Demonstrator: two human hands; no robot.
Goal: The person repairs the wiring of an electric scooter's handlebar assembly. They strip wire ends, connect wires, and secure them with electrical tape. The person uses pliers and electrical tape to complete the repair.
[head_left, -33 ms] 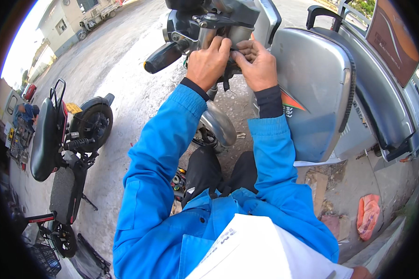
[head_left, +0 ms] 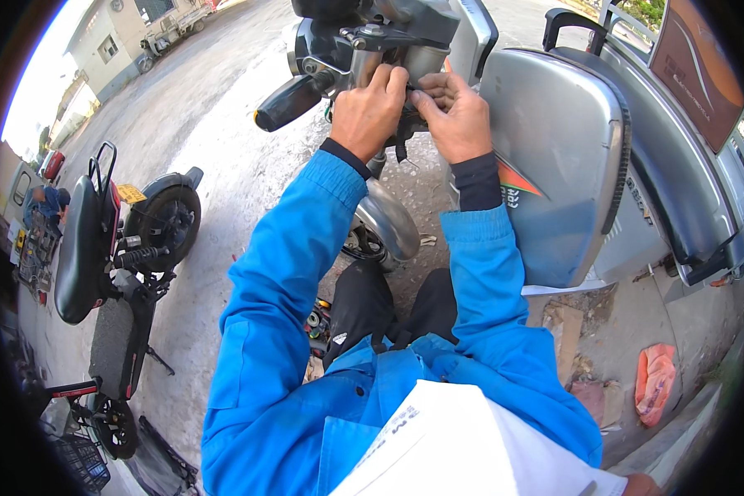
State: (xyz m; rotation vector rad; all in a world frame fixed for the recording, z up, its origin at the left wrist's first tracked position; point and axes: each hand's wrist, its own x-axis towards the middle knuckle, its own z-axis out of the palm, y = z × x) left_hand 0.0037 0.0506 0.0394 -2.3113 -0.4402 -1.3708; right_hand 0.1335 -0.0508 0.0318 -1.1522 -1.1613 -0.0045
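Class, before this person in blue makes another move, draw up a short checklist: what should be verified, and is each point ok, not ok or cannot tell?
1. Left hand at the vehicle's front assembly: ok, fingers curled in at its underside.
2. Right hand at the same spot: ok, thumb and fingers close beside the left hand.
3. Firm grip on a part: cannot tell, what lies between the fingertips is too small and hidden.
4. Clear view of the working spot: not ok, the hands cover much of it.
5. Handlebar grip free of the hands: ok, it sticks out to the left.
6. Blue sleeves clear of the assembly: ok, both end below the wrists.
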